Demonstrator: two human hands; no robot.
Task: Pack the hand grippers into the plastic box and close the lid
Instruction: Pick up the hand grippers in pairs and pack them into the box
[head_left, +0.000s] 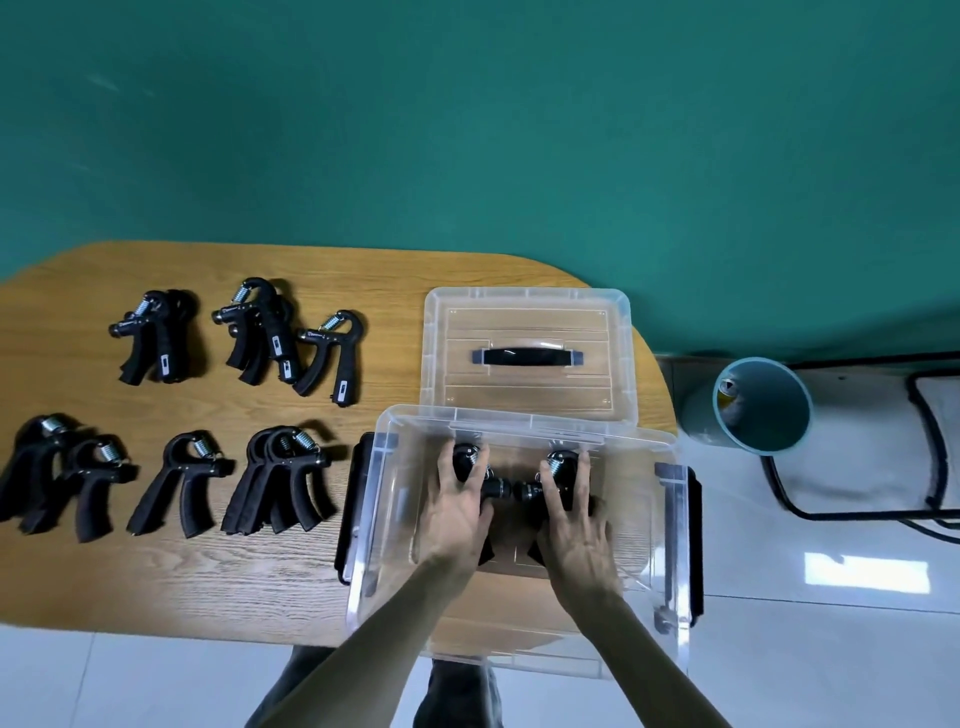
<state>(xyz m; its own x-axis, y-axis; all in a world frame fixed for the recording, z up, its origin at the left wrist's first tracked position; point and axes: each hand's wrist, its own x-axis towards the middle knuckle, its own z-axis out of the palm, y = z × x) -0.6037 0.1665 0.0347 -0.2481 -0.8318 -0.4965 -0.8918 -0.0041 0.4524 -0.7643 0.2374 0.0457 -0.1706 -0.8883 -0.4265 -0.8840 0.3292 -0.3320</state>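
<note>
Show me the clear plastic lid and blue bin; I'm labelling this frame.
Clear plastic lid with black handle (527, 317): head view, bare panel above the handle.
Blue round bin (698, 415): head view, outer wall.

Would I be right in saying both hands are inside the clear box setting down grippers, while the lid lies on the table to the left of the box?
Not quite: the head view shows the lid lying beyond the box, not left of it. Both the left hand and right hand are inside, on grippers.

Bare forearms, no sleeves; dark trousers (457, 696) below
</note>
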